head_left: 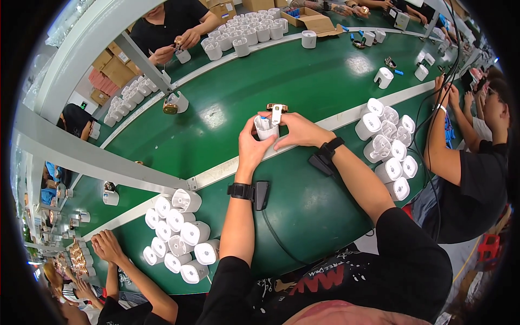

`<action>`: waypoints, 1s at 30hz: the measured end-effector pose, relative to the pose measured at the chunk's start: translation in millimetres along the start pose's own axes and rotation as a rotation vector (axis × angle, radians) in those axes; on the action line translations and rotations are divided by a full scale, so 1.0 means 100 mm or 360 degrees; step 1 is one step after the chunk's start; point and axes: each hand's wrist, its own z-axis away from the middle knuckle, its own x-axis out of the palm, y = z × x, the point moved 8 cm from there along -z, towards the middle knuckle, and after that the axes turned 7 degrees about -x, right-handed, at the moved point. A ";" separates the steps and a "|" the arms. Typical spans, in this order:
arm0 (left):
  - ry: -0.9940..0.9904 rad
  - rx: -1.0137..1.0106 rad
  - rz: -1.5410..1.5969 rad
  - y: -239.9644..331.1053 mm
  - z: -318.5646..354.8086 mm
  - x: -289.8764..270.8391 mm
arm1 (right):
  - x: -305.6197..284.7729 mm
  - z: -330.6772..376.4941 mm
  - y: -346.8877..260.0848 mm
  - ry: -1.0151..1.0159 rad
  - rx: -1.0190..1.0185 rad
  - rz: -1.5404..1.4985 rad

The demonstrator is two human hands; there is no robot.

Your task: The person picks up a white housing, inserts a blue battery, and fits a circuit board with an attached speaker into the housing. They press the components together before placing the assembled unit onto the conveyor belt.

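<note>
White plastic marks the small cylindrical housing (pixel 266 128) held up above the green desk (pixel 303 81), between both hands. The left hand (pixel 252 145) is wrapped around its lower side, fingers closed on it; the right hand (pixel 298 131) grips it from the other side, with a flat white piece (pixel 276 113) sticking up at its top. Clusters of similar white housings (pixel 179 235) lie on the desk to the left and to the right (pixel 389 149).

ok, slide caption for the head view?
Both hands hold a white plastic housing above the green conveyor belt.
</note>
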 end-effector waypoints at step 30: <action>0.0131 0.0023 -0.0025 -0.01 -0.01 -0.04 | -0.03 0.00 0.04 0.0266 -0.0083 0.0539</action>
